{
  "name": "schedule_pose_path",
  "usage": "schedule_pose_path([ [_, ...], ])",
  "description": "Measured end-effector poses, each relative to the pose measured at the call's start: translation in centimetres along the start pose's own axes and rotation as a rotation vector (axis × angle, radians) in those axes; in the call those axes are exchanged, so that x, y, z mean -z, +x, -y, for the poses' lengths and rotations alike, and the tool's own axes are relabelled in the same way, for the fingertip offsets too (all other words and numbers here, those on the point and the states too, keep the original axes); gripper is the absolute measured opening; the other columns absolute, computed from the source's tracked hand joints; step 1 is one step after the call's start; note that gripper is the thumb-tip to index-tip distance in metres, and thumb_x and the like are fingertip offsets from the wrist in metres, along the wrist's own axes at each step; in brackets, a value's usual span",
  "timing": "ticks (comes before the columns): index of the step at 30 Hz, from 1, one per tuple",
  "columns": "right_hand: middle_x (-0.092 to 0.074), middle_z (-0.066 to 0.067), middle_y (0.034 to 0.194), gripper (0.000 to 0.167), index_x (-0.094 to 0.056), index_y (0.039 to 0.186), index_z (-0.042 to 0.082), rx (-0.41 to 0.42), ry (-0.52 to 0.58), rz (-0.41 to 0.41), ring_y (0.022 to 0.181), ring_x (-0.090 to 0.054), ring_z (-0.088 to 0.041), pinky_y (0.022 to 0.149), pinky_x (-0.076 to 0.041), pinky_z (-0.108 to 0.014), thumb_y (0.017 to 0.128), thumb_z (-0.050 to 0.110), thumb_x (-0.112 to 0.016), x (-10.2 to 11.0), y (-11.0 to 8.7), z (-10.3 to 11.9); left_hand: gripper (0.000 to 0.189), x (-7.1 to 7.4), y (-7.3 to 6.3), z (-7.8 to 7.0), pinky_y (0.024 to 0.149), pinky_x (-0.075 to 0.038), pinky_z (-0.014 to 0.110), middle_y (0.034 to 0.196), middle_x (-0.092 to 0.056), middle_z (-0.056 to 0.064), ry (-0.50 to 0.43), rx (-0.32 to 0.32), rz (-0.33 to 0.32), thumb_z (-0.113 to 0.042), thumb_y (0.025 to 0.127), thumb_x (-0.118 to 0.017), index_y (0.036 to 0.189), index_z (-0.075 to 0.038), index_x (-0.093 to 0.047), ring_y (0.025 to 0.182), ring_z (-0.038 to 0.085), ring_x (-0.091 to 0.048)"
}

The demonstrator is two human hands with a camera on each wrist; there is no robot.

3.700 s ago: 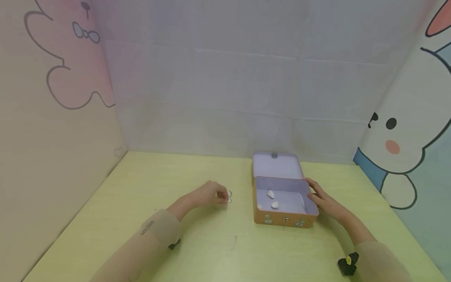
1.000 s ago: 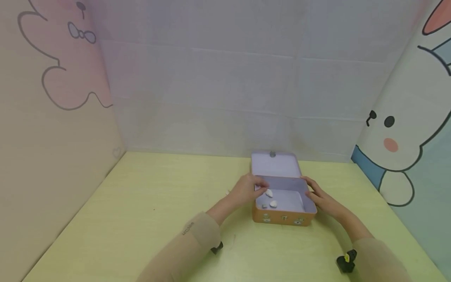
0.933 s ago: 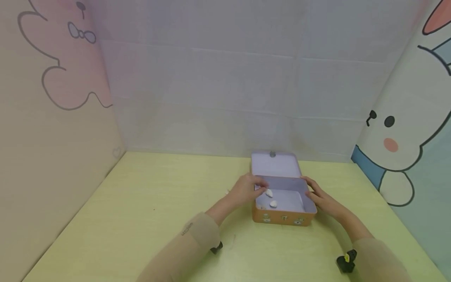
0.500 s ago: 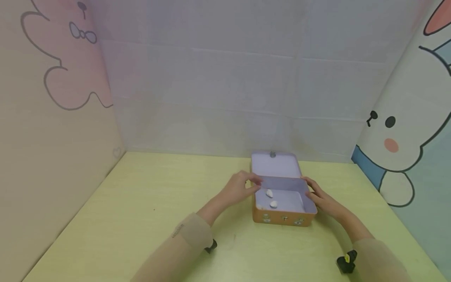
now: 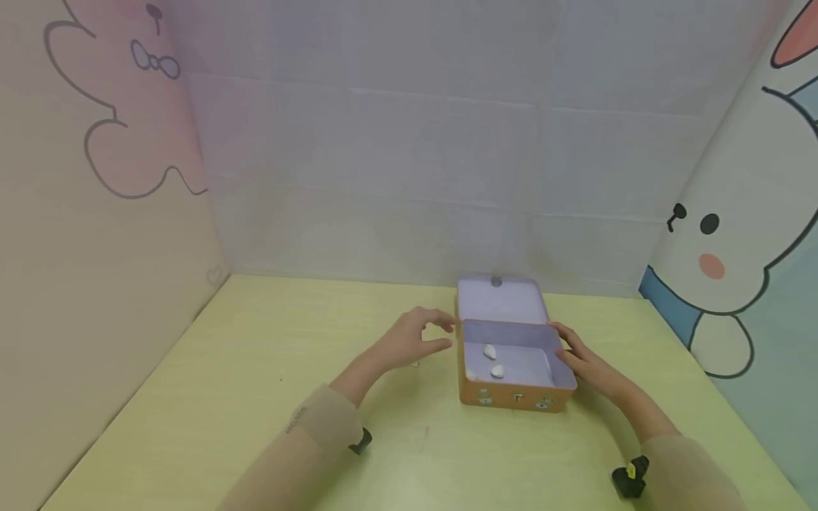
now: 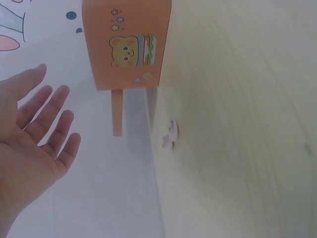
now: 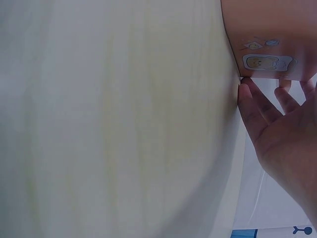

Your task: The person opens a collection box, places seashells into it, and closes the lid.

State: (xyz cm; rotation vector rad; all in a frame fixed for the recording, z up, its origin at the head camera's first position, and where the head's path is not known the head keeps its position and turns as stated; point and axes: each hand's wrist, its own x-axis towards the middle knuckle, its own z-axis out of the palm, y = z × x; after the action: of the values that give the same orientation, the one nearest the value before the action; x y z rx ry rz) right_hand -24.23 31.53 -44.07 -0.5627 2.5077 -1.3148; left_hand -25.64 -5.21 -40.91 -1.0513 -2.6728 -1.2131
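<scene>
An orange tin box (image 5: 511,396) with a lilac inside stands with its lid (image 5: 501,301) tipped back. Two small white shell-like pieces, a rear one (image 5: 489,351) and a front one (image 5: 497,370), lie on its floor. My left hand (image 5: 402,339) hovers just left of the tin, thumb and fingers apart, holding nothing. In the left wrist view, small pale pieces (image 6: 171,136) rest on the table; the head view shows only a bit of them below the hand. My right hand (image 5: 594,369) holds the tin's right side, thumb at the rim, fingers against the outer wall (image 7: 265,49).
The pale yellow table (image 5: 287,319) ends at a white sheet (image 5: 371,199) behind and printed panels on both sides. Black wrist cameras sit under the left (image 5: 361,441) and right (image 5: 631,477) cuffs.
My left hand went from the pale pieces on the table to over the tin, then drew back left, its fingers now parted. My right hand has stayed at the tin.
</scene>
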Motion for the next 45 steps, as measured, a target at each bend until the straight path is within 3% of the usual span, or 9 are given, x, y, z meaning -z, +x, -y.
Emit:
schedule_pose_path([
  [16,-0.001,-0.033,0.150,0.054,-0.006,0.147,0.005,0.032,-0.005,-0.015,0.131,-0.015,-0.059,0.098,-0.020,-0.073,0.103,0.015,-0.035,-0.1,-0.2,0.3,0.041,1.7,-1.1,4.0,0.099,-0.041,0.045,0.116,-0.065,-0.002,0.002,-0.027,0.075,-0.019,0.086,-0.069,0.125,-0.011,-0.059,0.117,0.017,-0.053],
  [22,-0.001,-0.033,0.150,0.054,-0.006,0.147,0.003,0.045,-0.005,-0.014,0.131,-0.013,-0.058,0.099,-0.018,-0.073,0.103,0.014,-0.035,0.0,-0.2,0.1,0.040,1.9,-1.4,5.0,0.104,-0.037,0.044,0.117,-0.065,-0.001,0.009,0.007,0.147,-0.015,0.086,-0.070,0.124,-0.009,-0.061,0.122,0.020,-0.050],
  [36,-0.001,-0.032,0.150,0.054,-0.005,0.148,0.005,0.034,-0.001,-0.005,0.131,-0.016,-0.058,0.099,-0.021,-0.072,0.103,0.014,-0.034,0.0,-0.1,0.2,0.038,1.4,-1.9,6.8,0.101,-0.041,0.037,0.116,-0.065,-0.006,0.000,0.112,0.293,-0.013,0.080,-0.074,0.118,-0.013,-0.066,0.120,0.017,-0.051],
  [45,0.001,-0.032,0.151,0.055,-0.004,0.148,0.006,0.011,0.008,0.000,0.131,-0.013,-0.059,0.098,-0.020,-0.073,0.103,0.015,-0.035,0.0,-0.1,0.3,0.033,1.0,-1.7,7.6,0.099,-0.042,0.034,0.110,-0.068,-0.005,0.038,0.114,0.346,-0.010,0.078,-0.076,0.110,-0.013,-0.069,0.111,0.015,-0.056],
])
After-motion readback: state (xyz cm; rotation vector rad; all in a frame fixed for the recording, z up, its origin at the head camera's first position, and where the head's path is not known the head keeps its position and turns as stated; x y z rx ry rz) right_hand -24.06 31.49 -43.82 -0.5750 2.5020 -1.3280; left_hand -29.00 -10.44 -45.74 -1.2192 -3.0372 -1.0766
